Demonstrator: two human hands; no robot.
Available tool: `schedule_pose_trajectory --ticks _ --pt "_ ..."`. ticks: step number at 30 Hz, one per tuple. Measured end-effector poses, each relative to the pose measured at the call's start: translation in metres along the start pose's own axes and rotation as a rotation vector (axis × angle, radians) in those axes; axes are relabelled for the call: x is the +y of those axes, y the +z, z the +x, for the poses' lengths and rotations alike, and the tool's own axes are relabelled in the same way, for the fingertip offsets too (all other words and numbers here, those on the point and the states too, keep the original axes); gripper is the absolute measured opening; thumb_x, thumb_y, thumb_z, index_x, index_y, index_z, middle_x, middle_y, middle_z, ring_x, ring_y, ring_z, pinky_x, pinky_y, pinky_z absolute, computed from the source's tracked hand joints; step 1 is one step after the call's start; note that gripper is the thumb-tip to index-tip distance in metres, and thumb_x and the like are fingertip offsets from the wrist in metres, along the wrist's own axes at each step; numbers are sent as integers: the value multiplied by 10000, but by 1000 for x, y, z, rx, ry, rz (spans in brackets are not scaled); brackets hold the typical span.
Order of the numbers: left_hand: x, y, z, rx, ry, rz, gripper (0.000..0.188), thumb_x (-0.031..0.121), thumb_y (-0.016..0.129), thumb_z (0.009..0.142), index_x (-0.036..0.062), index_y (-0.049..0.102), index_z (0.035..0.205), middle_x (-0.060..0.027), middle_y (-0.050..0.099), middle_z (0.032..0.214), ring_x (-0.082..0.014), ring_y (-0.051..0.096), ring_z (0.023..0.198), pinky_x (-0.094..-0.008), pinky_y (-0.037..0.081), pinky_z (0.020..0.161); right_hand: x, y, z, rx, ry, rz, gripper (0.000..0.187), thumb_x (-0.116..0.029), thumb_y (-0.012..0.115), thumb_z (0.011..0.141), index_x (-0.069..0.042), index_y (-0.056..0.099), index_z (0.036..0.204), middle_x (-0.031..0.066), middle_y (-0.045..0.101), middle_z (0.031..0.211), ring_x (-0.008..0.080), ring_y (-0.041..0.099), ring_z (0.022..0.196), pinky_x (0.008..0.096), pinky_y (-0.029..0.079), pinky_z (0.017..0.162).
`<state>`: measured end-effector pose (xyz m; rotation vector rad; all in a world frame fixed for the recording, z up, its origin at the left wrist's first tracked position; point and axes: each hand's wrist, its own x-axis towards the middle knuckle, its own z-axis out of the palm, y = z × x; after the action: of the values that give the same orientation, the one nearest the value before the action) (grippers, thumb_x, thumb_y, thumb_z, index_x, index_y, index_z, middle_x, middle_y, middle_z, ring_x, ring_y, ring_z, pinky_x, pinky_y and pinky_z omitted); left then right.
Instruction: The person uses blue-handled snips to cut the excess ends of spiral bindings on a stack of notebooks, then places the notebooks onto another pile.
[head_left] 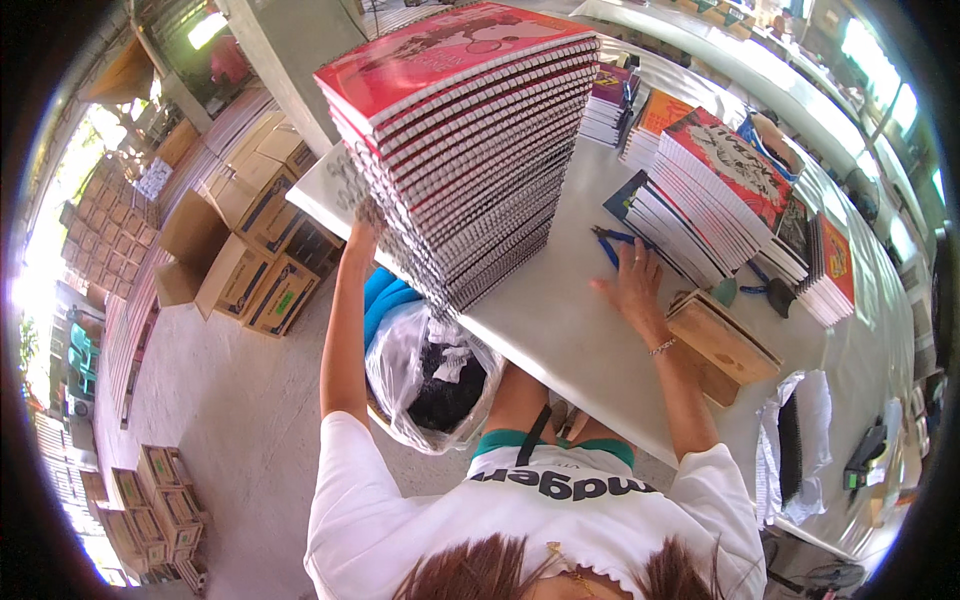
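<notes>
A tall stack of red-covered spiral notebooks [470, 150] rises from the table's left part, its coil edges facing me. My left hand [369, 212] is at the stack's left side, beside a tangle of loose coils [345, 182]. Its fingers are mostly hidden, so its grip does not show. My right hand [636, 283] has its fingers spread, low over the tabletop or resting on it. Just beyond its fingertips lie blue-handled pliers [608, 243]. To the right of that hand, a fanned pile of books [690, 212] has dark and red covers.
A wooden block holder [722, 345] stands by my right forearm. Under the table edge is a plastic-lined bin [430, 385] of black scraps. Cardboard boxes [250, 270] stand on the floor at left. More book stacks [830, 265] and a silvery pouch [800, 440] lie rightward.
</notes>
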<state>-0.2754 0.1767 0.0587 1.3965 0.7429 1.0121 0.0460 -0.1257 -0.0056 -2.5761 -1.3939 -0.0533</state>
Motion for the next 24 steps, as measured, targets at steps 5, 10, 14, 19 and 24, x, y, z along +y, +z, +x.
schedule_pose_trajectory --ticks 5,10,14,19,24 --pt "37 -26 -42 58 101 45 395 310 583 966 93 575 1296 -13 625 1118 -128 579 1008 -297 451 885 4 2 14 49 -9 133 829 -492 677 816 -65 348 1446 244 274 1479 460 296 1324 615 295 1045" --pt "88 -2 -93 160 250 63 381 345 575 972 94 605 1257 -9 619 1050 -120 575 977 -298 452 878 11 8 30 14 36 104 790 -469 682 802 -16 398 1383 260 290 1462 449 325 1304 630 309 1028" --pt "135 30 -115 189 436 86 416 402 542 983 88 606 1248 -8 610 990 -112 573 935 -295 453 880 41 1 52 -100 -51 184 548 -356 650 846 26 475 1197 207 470 1244 377 432 1187 501 424 928" --pt "172 65 -144 301 607 222 494 462 432 1013 59 589 1250 -43 613 986 -138 566 940 -321 458 885 -25 -130 21 41 -526 659 261 -221 530 964 -1 479 1095 142 553 915 305 566 889 396 458 756" --pt "184 96 -148 327 721 308 476 420 461 1011 31 574 1260 -67 622 1021 -158 560 973 -335 454 898 -109 -262 -28 239 -628 761 319 -307 569 963 -5 542 1063 192 589 1006 352 611 894 429 471 779"
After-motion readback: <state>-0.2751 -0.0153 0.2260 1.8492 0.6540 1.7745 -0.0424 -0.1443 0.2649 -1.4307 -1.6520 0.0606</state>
